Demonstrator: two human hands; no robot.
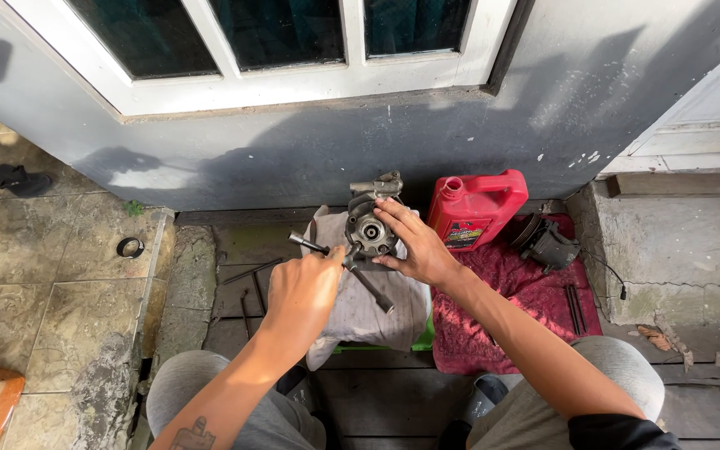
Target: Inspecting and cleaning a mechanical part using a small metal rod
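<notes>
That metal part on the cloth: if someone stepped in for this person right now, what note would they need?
Left hand: closed on a cross-shaped wrench, its tip at the grey metal part.
Right hand: open, fingers steadying that part.
The part sits on a light cloth. Beside it: a red jug and another metal part on a red cloth.
Done: wrench seated on the part. How far any fastener is turned cannot be told.

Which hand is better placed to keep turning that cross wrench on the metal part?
Left. The left hand already grips the cross wrench, whose end sits on the metal part. The right hand lies on the part, steadying it.
</notes>
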